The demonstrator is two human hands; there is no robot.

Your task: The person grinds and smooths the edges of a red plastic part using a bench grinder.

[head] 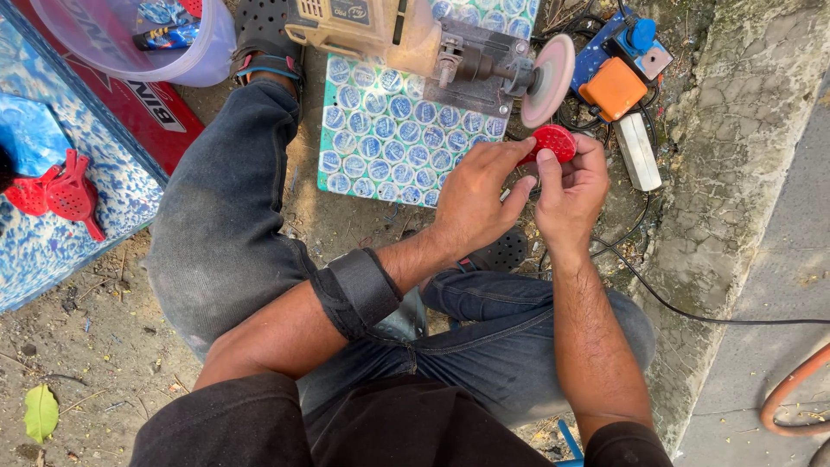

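A small red perforated disc [551,141] is pinched between the closed fingers of the left hand [475,195] and right hand [571,192], its flat face turned up, just below the grinder's pink wheel [548,79].

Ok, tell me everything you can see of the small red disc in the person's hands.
The red disc is small, round and plastic-looking, dotted with tiny holes. Both the left hand and right hand pinch its lower edge, holding it tilted just below the pinkish grinding wheel, apparently not touching it. Fingers hide its lower part.
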